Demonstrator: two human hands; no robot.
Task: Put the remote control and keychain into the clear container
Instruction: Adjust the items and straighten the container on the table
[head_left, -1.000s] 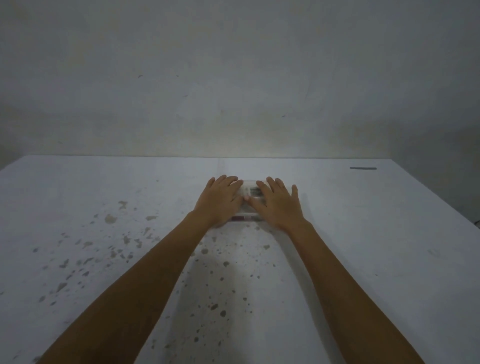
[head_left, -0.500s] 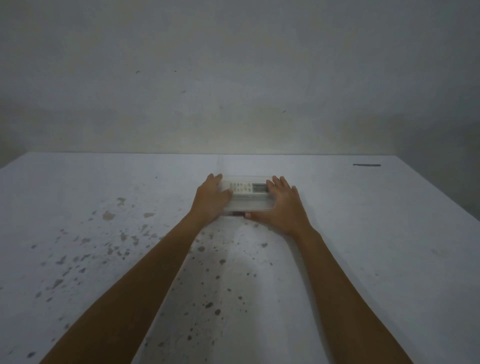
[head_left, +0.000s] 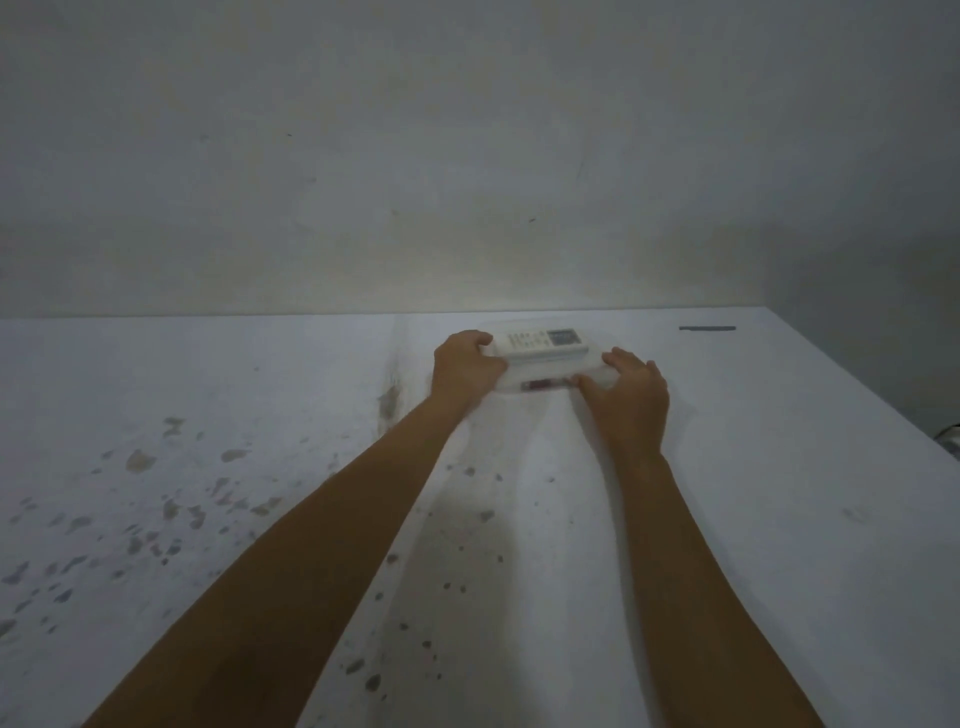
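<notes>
A clear lidded container (head_left: 545, 371) sits near the far middle of the white table. Inside it lies a white remote control (head_left: 540, 343) with grey buttons and a small display. A dark reddish thing (head_left: 540, 384), maybe the keychain, shows through the front wall; it is too blurred to tell. My left hand (head_left: 465, 371) grips the container's left end. My right hand (head_left: 631, 397) grips its front right corner.
The white table (head_left: 779, 467) carries dark specks and stains across its left and middle. A thin dark strip (head_left: 706, 328) lies at the far right. A plain wall stands right behind the table. The right table edge slants down at the frame's right.
Both hands slid off the lid to the container's ends and now grip its sides. The container has moved away from me, toward the wall.
</notes>
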